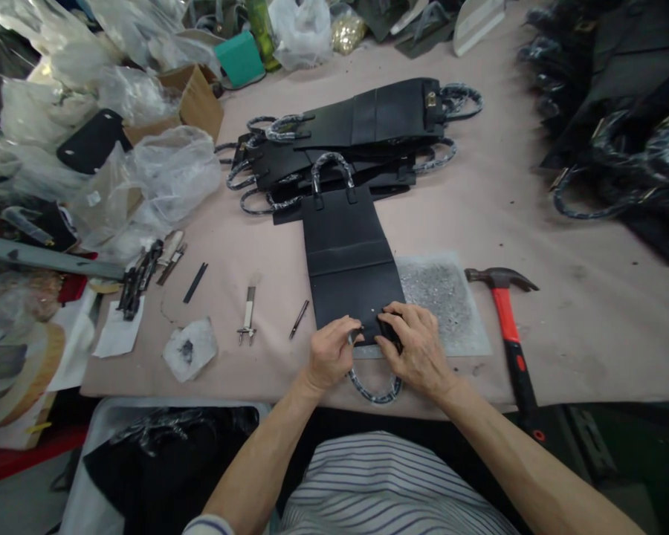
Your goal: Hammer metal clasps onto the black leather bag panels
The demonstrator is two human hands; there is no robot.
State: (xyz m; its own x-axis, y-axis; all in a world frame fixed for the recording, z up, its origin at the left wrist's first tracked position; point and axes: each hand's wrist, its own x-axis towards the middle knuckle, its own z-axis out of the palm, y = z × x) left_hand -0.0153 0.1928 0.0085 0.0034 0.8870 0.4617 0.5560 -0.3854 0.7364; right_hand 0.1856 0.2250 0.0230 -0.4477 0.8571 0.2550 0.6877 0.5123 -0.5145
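A flat black bag panel (348, 227) lies lengthwise in front of me, with a plastic-wrapped handle at its far end and another handle (375, 397) at the near end. My left hand (331, 353) is closed at the near left corner, its fingers pinching by the base of the near handle. On the right, my right hand (415, 342) grips a small dark piece at the other base of that handle; its exact shape is hidden by the fingers. Partly under the panel is a worn translucent cutting mat (451, 305).
A claw hammer (507, 327) lies to the right. Left of the panel are a metal punch (299, 319), a wing divider (248, 316) and a dark strip (195, 282). Stacked black bag panels (368, 119) lie behind. A plastic bin (89, 446) stands below the table's edge.
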